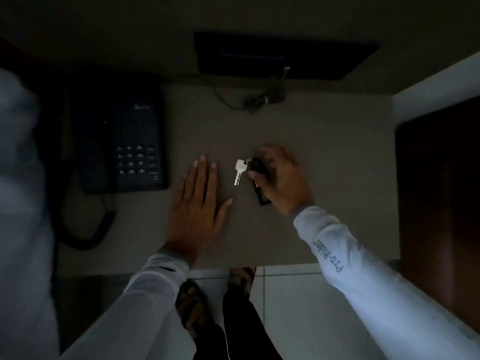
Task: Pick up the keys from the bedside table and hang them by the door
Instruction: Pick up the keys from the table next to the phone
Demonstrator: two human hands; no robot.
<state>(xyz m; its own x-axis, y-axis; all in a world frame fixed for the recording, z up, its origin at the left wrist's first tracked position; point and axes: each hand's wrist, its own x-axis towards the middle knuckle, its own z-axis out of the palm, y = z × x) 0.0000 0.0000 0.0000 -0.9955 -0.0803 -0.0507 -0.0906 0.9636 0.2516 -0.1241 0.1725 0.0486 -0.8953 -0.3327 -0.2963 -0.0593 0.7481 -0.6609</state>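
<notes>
A silver key (239,170) lies on the grey bedside table (324,178), joined by a ring to a black fob (258,178) with a dark strap end near the table's middle. My right hand (281,181) curls over the fob, thumb and fingers touching it; the keys still rest on the table. My left hand (198,203) lies flat, palm down, fingers apart, just left of the key and not touching it. The room is dim.
A dark desk telephone (124,144) with a coiled cord (88,229) sits at the table's left. A cable and plug (257,100) lie at the back, below a dark wall panel (280,55). A brown wooden surface (441,203) stands right. Tiled floor and my sandalled feet (215,294) show below.
</notes>
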